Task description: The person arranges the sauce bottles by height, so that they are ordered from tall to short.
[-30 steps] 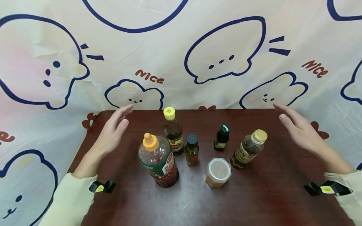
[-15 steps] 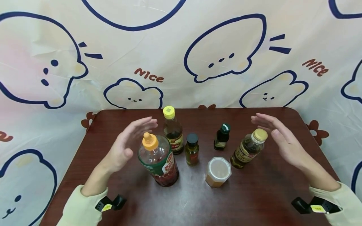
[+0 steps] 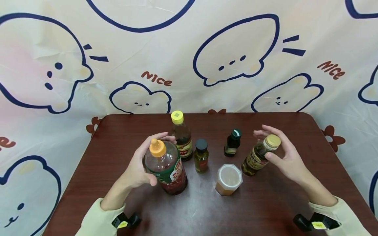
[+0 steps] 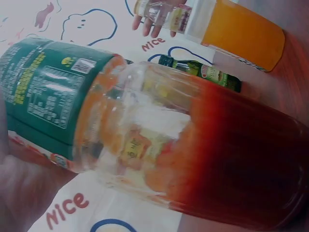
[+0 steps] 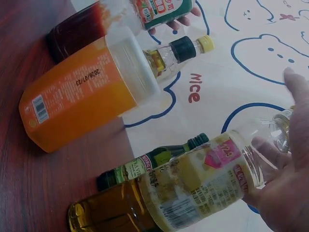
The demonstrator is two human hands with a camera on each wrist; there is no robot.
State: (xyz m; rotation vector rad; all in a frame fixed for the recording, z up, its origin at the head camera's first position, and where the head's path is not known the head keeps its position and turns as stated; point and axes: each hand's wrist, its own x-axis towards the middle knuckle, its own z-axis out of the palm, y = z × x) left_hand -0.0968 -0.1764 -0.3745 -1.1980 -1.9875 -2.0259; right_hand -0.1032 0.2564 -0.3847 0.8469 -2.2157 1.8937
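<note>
My left hand (image 3: 141,167) reaches around the left side of a ketchup bottle (image 3: 168,172) with an orange nozzle cap and green label. Its fingers lie behind the bottle, the thumb in front; contact is unclear. In the left wrist view, the ketchup bottle (image 4: 231,150) stretches across the frame, red sauce in its lower part. At the right, my right hand (image 3: 290,160) surrounds the upper part of a pale-yellow-capped bottle (image 3: 255,160). Fingers extend behind it and the thumb sits by its neck. Dark yellow liquid fills the base of this bottle (image 5: 193,188) in the right wrist view.
Between the hands stand a bright-yellow-capped bottle (image 3: 183,144), a small black-capped bottle (image 3: 201,159), a dark green bottle (image 3: 232,144) and a white-lidded jar (image 3: 227,183) with orange contents. The brown table (image 3: 206,216) ends at a patterned cloth (image 3: 183,59).
Both hands have come inward from the table's sides and down to the two outer bottles. The bottles and jar stand where they were.
</note>
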